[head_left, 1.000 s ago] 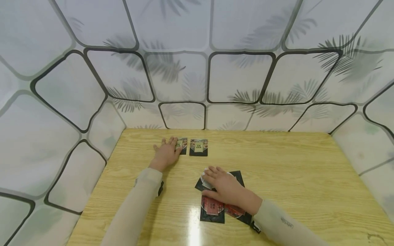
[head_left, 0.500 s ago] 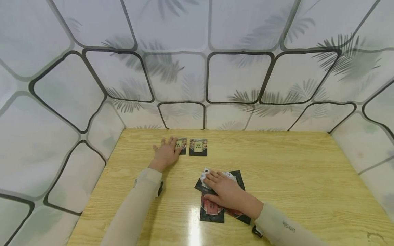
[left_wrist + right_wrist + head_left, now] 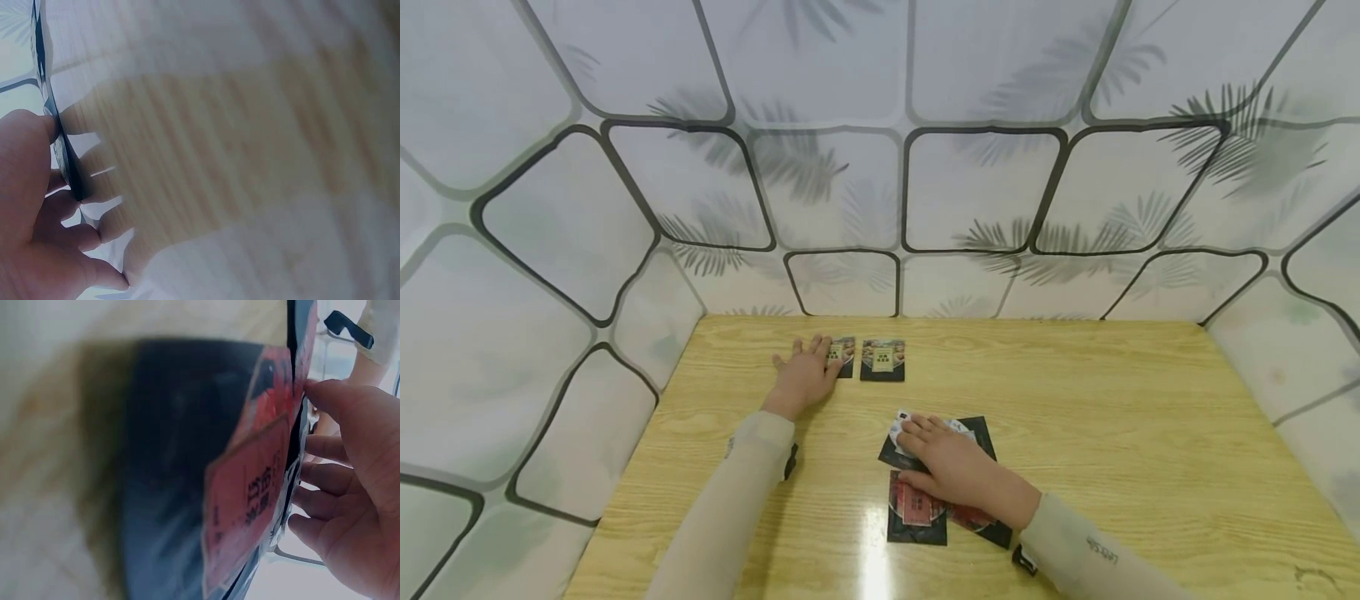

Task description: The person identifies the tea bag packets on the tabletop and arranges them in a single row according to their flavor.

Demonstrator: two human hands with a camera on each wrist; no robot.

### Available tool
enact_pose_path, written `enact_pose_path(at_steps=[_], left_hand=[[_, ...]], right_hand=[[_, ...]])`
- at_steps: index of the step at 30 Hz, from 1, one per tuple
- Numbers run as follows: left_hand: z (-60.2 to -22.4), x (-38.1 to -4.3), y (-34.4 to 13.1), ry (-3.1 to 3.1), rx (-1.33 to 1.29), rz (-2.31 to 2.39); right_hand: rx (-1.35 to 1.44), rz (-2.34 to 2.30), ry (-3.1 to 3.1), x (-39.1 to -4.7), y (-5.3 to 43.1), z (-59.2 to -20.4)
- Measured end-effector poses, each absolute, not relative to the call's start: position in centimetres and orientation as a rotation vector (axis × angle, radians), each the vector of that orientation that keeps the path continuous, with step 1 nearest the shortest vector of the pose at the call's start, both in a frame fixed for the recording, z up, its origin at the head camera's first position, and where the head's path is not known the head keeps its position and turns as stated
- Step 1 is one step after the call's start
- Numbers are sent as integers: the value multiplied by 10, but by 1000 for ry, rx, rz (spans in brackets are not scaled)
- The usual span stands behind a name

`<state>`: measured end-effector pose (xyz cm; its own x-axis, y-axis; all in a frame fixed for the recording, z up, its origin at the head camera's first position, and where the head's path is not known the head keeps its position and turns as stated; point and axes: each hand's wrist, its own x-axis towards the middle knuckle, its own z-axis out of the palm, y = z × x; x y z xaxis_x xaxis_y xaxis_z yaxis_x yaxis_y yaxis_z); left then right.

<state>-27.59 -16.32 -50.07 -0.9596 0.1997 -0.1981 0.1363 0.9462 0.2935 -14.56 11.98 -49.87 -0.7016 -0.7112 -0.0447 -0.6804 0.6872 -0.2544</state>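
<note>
My left hand (image 3: 805, 379) lies spread over a flat dark packet (image 3: 846, 362) with a food picture at the back left. Its thumb rests on the packet's near part, and the hand covers the left side. A matching packet (image 3: 883, 360) lies just to the right, untouched. My right hand (image 3: 955, 467), fingers extended, rests on a loose pile of packets nearer me. Under its fingers is a black packet with a white front (image 3: 967, 427). The thumb touches a red-labelled packet (image 3: 917, 508), close up in the right wrist view. Another red packet (image 3: 992, 529) shows partly below the palm.
The packets lie on a wood-grain table (image 3: 1112, 433). Patterned fabric walls (image 3: 985, 192) rise along its back and both sides. A dark strap (image 3: 1024, 560) shows at the right cuff, and another dark band (image 3: 791, 460) at the left one.
My right hand has drawn back slightly, baring more of the white-fronted packet, which has shifted a little to the right. My left hand and the two back packets have stayed put.
</note>
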Motion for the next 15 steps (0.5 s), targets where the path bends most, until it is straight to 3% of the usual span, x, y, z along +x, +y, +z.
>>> enact_pose_path(at_steps=[15], left_hand=[[-507,-279,-166,2885,263,391]], right_hand=[[-1073,-361,2775,-161,125,-497]])
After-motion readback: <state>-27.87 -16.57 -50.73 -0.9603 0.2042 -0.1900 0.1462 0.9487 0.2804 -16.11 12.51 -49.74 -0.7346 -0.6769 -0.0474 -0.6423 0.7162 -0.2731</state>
